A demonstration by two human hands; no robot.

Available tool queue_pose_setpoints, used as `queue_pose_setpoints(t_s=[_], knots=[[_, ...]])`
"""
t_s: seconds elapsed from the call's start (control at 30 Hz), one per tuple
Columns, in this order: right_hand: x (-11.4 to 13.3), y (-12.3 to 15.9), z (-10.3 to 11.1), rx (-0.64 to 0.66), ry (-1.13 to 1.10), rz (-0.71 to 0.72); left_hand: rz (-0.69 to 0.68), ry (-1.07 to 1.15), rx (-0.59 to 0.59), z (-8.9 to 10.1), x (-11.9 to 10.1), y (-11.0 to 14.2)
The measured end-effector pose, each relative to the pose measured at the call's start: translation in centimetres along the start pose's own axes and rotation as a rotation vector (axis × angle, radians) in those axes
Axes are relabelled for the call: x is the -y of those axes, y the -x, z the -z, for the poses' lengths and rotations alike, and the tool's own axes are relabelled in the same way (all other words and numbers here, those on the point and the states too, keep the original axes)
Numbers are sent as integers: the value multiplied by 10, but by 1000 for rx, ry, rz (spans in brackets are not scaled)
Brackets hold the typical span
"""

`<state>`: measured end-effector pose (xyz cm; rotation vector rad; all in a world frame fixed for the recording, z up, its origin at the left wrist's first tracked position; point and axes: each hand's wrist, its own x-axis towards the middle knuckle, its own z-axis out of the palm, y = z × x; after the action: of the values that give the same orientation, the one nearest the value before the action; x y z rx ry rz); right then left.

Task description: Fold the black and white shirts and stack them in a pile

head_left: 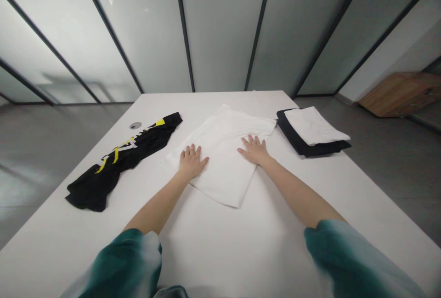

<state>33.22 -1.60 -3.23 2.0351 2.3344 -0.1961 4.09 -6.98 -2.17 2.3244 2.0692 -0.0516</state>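
My left hand [191, 161] lies flat, palm down, on the left part of a folded white cloth garment [223, 183], with its fingers spread. My right hand [254, 150] rests the same way on the garment's right part. Neither hand grips the cloth. To the left lies a crumpled black garment with yellow and white print [117, 164]. To the right, a folded white cloth [312, 125] sits on a folded black garment [292, 136]. My teal-and-white sleeves [127, 261] enter from the bottom.
All this lies on a white table [241, 243] whose far and side edges drop to a grey floor [396, 160]. A round metal grommet [135, 125] is set in the tabletop. Frosted glass panels stand beyond, and a low wooden cabinet [401, 94] sits at the far right.
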Motion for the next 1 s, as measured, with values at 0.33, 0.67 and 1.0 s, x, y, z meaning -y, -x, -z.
queue_pose_setpoints(t_s=[0.33,0.67,1.0], knots=[[-53,-15,7,-76,-50,-215,-223,182,153,34,-11,18],[-57,5,-3,-280,-194,-393,232,256,-66,24,-3,-84],[-42,-7,3,-326,-304,-556,377,667,-32,17,-16,-131]])
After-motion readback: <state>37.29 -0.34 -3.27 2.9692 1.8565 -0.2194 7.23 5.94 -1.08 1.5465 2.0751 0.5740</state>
